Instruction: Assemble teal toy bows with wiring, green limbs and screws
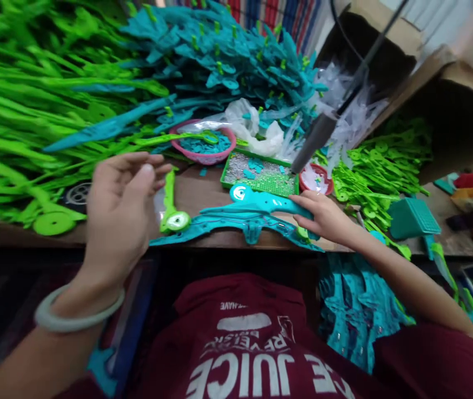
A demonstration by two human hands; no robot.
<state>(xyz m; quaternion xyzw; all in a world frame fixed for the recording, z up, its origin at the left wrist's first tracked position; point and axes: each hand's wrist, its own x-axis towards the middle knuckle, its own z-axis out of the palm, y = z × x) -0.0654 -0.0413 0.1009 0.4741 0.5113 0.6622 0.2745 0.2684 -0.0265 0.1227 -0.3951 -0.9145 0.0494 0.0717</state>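
Note:
My right hand (pixel 323 218) grips the right end of a turquoise plastic part (pixel 261 203) that has a round white-marked end. Directly below it, a longer curved turquoise plastic piece (pixel 250 224) lies along the table's front edge; whether the two are joined I cannot tell. My left hand (pixel 122 202) is raised to the left, slightly blurred, its fingers curled in toward the thumb. Anything between those fingertips is too small or hidden to make out. Beside that hand is a lime-green plastic arm (pixel 170 208) with a round end, touching the curved piece's left part.
Lime-green parts (pixel 20 127) heap up at left, turquoise parts (pixel 219 61) behind. A pink basket (pixel 207 158), a green tray (pixel 224 178) of small metal pieces and a red bowl (pixel 330 185) stand ahead. A dark grey tool (pixel 313 141) hangs above the tray.

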